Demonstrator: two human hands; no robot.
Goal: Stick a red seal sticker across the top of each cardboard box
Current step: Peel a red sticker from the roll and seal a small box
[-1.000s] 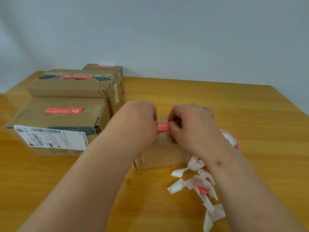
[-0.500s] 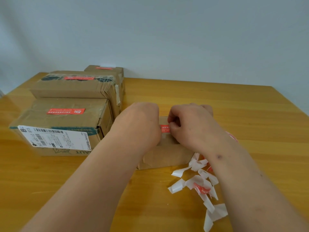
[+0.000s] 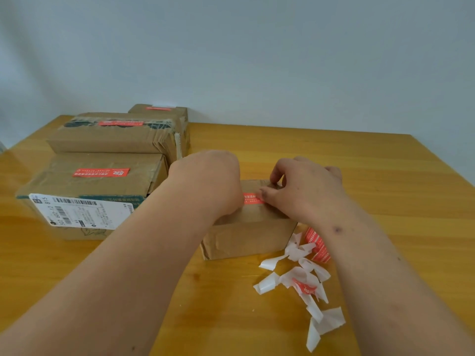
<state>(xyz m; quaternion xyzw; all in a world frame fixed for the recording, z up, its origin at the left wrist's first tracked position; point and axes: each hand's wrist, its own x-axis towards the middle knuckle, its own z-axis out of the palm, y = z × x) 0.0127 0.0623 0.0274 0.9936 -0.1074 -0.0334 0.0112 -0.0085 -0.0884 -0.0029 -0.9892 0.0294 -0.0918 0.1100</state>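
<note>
A red sticker with white print lies across the top of a small, creased cardboard box at the table's middle. The right hand presses its thumb on the sticker, fingers curled over the box's far edge. The left hand rests on the box — its fingers are hidden. Curled white backing scraps litter the glossy wood nearby; three sealed boxes sit left.

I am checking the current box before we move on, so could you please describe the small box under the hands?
The small cardboard box is plain brown and creased, lying flat on the wooden table. A red seal sticker runs across its top. The left hand rests on one end, the right hand presses the other. White backing scraps lie beside it.
</note>
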